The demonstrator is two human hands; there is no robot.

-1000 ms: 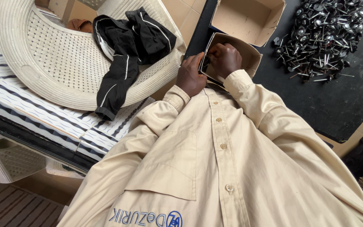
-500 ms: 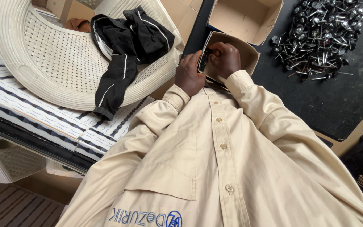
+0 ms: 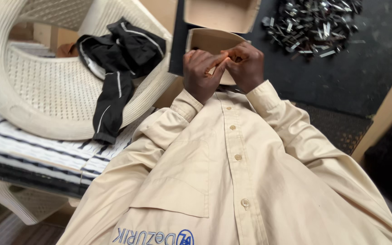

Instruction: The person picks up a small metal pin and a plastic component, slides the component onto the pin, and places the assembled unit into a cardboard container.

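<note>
My left hand [image 3: 199, 72] and my right hand [image 3: 247, 66] are raised together in front of my chest, fingertips pinched against each other. They close on a small dark piece that the fingers almost wholly hide. Just behind the hands stands a small open cardboard box [image 3: 205, 39]. A pile of several small dark metal parts [image 3: 309, 22] lies on the black surface [image 3: 364, 77] to the far right of the hands. Beige shirt sleeves cover both my arms.
A second open cardboard box [image 3: 218, 13] stands behind the first. At the left is a white woven plastic chair [image 3: 37, 90] with a black garment [image 3: 119, 63] draped over its rim. A striped cloth [image 3: 32, 154] lies under the chair.
The view has dropped and shifted. My hands have lifted slightly off the near box and drawn closer, and the fingers now cover the dark piece that showed between them before.
</note>
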